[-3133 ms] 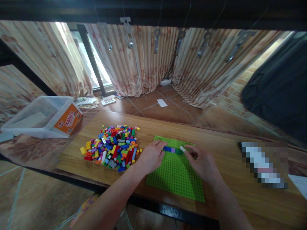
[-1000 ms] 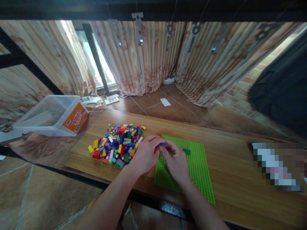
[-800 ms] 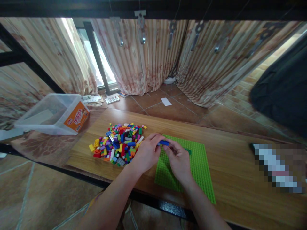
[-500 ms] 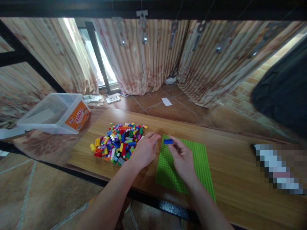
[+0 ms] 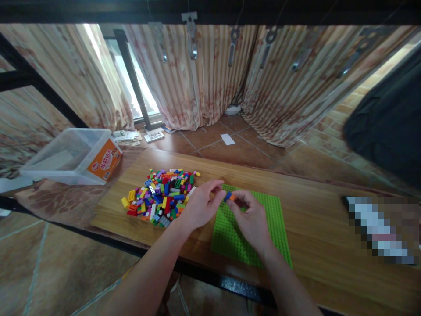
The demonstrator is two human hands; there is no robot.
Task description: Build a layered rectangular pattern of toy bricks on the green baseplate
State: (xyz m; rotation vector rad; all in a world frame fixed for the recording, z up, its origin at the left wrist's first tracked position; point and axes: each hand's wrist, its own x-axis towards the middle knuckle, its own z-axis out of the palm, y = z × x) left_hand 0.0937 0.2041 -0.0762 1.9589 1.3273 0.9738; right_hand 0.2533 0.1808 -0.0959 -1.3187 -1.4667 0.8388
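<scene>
A small blue brick (image 5: 226, 196) and an orange brick (image 5: 233, 197) sit together between my hands, above the green studded baseplate (image 5: 223, 243). My right hand (image 5: 251, 217) pinches them from the right, its thumb beneath the orange one. From the left, the thumb and fingertips of my left hand (image 5: 202, 206) close in at the blue end. Whether the two bricks are fully pressed together cannot be made out. A heap of mixed toy bricks (image 5: 164, 193) lies just left of my left hand.
At the far left stands a clear plastic box (image 5: 55, 171) with an orange label. The wooden board (image 5: 315, 228) carries the heap and baseplate. Metal hooks (image 5: 192, 39) hang from a dark bar overhead. A pixelated flat object (image 5: 378, 228) lies at the right.
My left hand has come right to meet the brick in my right hand. The blue brick has turned, and orange now shows beside it. The view has shifted slightly.
</scene>
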